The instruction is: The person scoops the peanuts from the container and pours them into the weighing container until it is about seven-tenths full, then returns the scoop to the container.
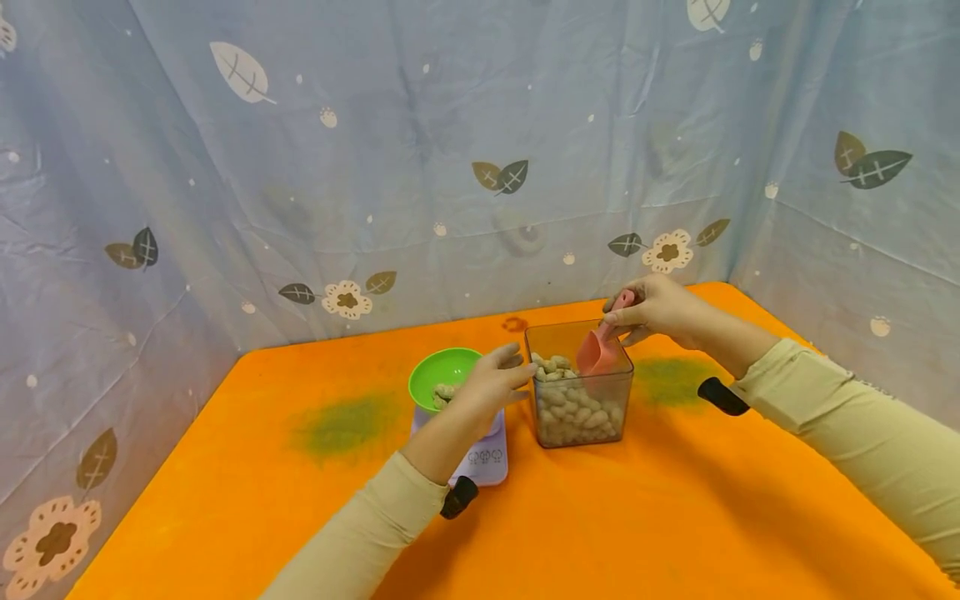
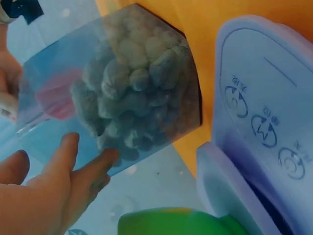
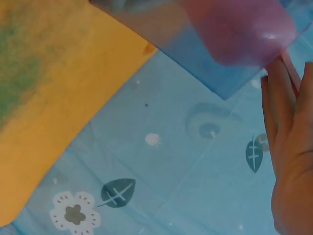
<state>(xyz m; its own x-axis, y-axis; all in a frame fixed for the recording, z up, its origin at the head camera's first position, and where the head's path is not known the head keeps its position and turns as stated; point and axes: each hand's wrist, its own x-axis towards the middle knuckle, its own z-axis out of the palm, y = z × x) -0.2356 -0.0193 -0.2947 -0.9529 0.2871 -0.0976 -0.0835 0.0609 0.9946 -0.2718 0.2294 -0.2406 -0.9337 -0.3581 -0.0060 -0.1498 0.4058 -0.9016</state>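
A pink scoop (image 1: 597, 353) dips into a clear square container (image 1: 581, 417) partly filled with peanuts (image 1: 573, 408). My right hand (image 1: 660, 310) pinches the scoop's handle above the container's far right corner. Beside the container's left wall is my left hand (image 1: 491, 385), its fingers extended; whether they touch the wall I cannot tell. Left of the container stands a lilac kitchen scale (image 1: 487, 467), partly hidden by the left forearm. On it sits a green bowl (image 1: 435, 367) with a few peanuts inside. In the left wrist view, the left hand (image 2: 54, 191) has its fingers spread near the container.
An orange cloth (image 1: 315, 517) with greenish patches covers the table. Blue patterned curtains (image 1: 420, 167) hang behind and along both sides. Black straps hang at both wrists.
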